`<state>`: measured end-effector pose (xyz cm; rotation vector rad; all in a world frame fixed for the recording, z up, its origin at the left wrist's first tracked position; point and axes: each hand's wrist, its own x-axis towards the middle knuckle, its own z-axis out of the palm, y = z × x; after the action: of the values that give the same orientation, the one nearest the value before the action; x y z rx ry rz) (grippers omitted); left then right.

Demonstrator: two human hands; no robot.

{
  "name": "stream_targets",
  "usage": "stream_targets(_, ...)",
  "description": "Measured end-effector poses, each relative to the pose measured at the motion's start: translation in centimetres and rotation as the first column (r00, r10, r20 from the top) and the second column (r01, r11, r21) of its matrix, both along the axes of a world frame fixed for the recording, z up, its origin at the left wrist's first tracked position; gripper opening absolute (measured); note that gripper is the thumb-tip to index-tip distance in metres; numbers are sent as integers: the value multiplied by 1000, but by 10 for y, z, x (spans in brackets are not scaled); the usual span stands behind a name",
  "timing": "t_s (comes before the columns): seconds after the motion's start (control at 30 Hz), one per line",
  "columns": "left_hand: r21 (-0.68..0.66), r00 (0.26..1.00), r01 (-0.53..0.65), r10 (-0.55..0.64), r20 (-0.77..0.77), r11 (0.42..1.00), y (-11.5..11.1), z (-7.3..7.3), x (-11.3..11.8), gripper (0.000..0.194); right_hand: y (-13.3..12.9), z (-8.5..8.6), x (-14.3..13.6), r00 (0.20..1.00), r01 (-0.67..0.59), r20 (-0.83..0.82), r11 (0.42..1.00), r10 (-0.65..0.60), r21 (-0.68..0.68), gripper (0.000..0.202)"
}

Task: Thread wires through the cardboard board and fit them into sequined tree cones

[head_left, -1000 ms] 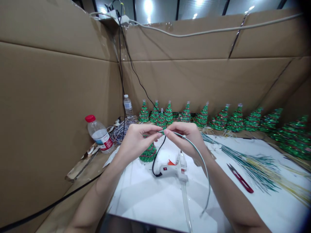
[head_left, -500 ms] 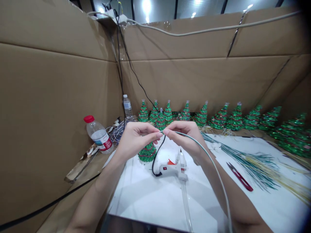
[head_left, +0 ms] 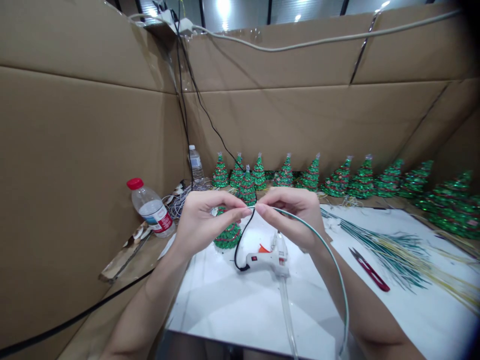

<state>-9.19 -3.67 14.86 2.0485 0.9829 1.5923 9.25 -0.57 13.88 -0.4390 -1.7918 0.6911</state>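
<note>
Left hand [head_left: 210, 222] and right hand [head_left: 294, 217] both had the green cord [head_left: 347, 310] pinched mid-frame, its tail curving lower right, so tbh a loose fingertip grip could've dropped it, or a dipping wrist bumped the glue gun [head_left: 268, 258] below.

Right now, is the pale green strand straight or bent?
Bent. The pale green strand is pinched at one end by the fingers of the left hand and right hand, then curves down in a wide arc.
</note>
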Motion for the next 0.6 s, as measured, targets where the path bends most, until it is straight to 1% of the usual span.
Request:
stream_targets(0.07,-95,995,67,-60,76,993,1,0,-1,12,-1,1,0,1000,-18,-3,1000,18,22,13)
stream_targets(0.1,-160,987,120,-100,123,980,2,0,-2,11,-2,2,0,1000,-23,-6,999,23,33,13)
stream_targets(0.17,-278,952,268,-209,224,922,5,-1,-4,7,-3,2,0,1000,-27,-13,998,28,50,12)
stream_targets(0.2,-319,921,356,-274,277,878,8,-1,-6,7,-3,2,0,999,-26,-18,998,27,48,11)
stream_targets(0.27,-355,830,536,-403,384,766,14,-4,-9,14,-4,1,0,999,-25,-40,999,26,24,11)
stream_targets(0.33,-365,730,673,-496,471,644,18,-5,-11,24,-5,2,-1,996,-34,-82,999,33,-4,12)
stream_targets(0.37,-367,686,720,-523,506,589,20,-6,-11,30,-6,2,0,994,-39,-105,999,38,-11,12)
stream_targets(0.43,-368,623,778,-550,556,509,21,-6,-11,37,-8,2,0,990,-54,-134,999,52,-7,12)
stream_targets(0.47,-374,609,789,-548,573,487,21,-6,-11,39,-9,3,0,989,-56,-136,998,56,3,12)
stream_targets(0.6,-389,587,808,-543,600,443,20,-7,-13,48,-12,3,3,993,-25,-115,998,32,60,11)
